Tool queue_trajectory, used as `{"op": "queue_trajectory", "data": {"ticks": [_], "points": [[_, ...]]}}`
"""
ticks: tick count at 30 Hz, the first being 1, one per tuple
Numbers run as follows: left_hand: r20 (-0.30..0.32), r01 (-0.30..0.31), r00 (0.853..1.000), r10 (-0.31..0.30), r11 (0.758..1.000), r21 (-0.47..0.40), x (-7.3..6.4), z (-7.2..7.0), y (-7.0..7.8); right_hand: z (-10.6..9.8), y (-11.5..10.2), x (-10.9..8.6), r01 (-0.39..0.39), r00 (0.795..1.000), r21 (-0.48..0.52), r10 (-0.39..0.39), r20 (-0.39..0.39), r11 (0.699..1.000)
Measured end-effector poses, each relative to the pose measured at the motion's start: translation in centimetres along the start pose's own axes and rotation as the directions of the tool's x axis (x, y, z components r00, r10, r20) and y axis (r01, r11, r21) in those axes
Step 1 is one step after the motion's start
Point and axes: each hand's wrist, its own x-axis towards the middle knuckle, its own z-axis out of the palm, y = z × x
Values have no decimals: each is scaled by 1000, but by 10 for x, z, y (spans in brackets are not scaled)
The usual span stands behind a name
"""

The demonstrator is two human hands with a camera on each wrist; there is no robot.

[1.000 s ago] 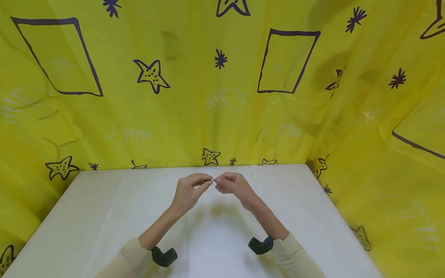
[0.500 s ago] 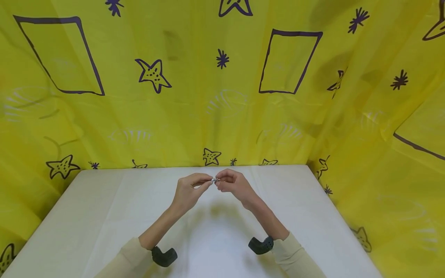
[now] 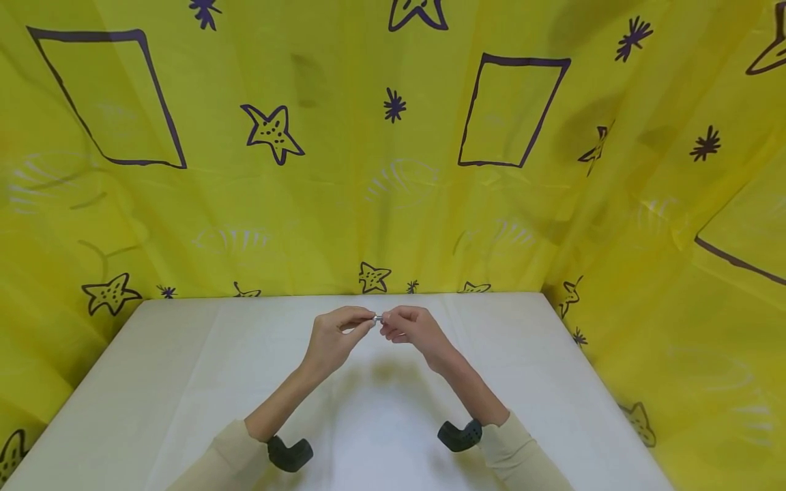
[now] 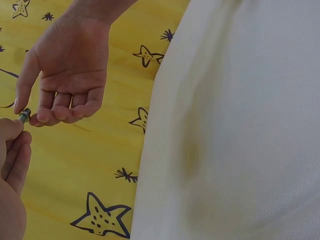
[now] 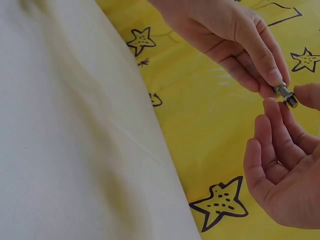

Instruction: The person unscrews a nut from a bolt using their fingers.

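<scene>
A small metal bolt (image 3: 378, 318) is held up above the table between both hands. My left hand (image 3: 331, 337) pinches its head end between thumb and fingertips. In the right wrist view the bolt's thread (image 5: 284, 92) shows, with a hex nut (image 5: 289, 97) on it and the thread's end sticking out past the nut. The thumb and index finger of my right hand (image 3: 420, 333) are at the two sides of the nut and pinch it. The other right fingers are loosely bent. The bolt's head is mostly hidden by the left fingertips.
A white-covered table (image 3: 381, 423) lies under the hands. Yellow curtains (image 3: 331, 204) with dark starfish drawings stand behind it and at both sides. A black curved device sits at the left wrist (image 3: 290, 454) and another at the right wrist (image 3: 459, 435).
The right thumb and fingers spread apart around the bolt's end half a second ago and have now closed in again. The left hand stays still with the bolt.
</scene>
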Motion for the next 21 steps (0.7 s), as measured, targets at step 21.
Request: {"op": "queue_trajectory", "data": {"ticks": [21], "points": [[2,1,1000,-1,1000,-5,0,-1,0,-1,1,0,38,999,4,-38,9,999]]}}
